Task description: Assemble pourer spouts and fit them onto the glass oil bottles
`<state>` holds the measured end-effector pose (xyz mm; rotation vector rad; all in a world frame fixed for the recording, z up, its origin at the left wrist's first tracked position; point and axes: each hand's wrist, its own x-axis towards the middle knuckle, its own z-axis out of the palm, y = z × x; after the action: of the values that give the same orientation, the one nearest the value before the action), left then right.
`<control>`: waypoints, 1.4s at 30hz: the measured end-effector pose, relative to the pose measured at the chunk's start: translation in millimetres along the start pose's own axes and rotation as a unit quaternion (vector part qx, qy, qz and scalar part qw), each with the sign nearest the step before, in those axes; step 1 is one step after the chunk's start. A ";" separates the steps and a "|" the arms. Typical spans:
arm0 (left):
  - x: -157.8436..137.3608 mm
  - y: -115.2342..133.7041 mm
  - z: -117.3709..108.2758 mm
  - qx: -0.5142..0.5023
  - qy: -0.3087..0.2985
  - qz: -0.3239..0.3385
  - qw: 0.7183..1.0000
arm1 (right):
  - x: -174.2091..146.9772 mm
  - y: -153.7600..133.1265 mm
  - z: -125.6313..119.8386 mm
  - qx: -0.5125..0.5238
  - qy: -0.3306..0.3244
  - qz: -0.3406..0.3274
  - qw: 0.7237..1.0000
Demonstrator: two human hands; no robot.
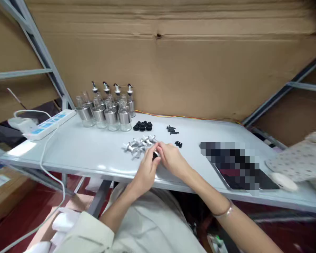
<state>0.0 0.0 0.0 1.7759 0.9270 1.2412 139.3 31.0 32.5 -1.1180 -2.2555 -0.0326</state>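
- Plainly, the work looks only partway along; four bottles (132, 107) at the back wear metal pouring tops with dark tips, while the bottles in front of them stand with bare necks; the loose parts on the white table (94, 154) appear unused so far.
- The small dark piece (155, 155) is between the two hands, above the near part of the table, just beside the silver fittings; its shape is mostly hidden by fingers.
- The left hand (146, 167) is curled, its thumb and fingers pinching that piece; the right hand (171, 158) is bent in from the other side, its fingertips meeting the left ones; whether it grips too I cannot tell.
- Counting the bottles: four spouted ones; four bare front-row bottles (124, 121); more bare necks show between, too overlapped to number.
- Counting the loose parts: silver fittings (141, 142), roughly seven or eight in a tangled heap; round black stoppers (142, 127), about seven, grouped near the bottles; long black pieces (172, 130), perhaps four or five; tiny black pieces (177, 143), around half a dozen, nearer the right hand.
- One white power strip (51, 123) lies at the left end.
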 end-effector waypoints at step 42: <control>4.0 14.0 0.0 -0.306 -0.061 -0.157 0.937 | 7.1 -13.7 -14.2 0.113 0.017 -0.058 0.992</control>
<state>2.9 -2.7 14.0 1.1458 0.6249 1.0470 133.4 23.2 51.1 -0.8608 -2.2259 0.1516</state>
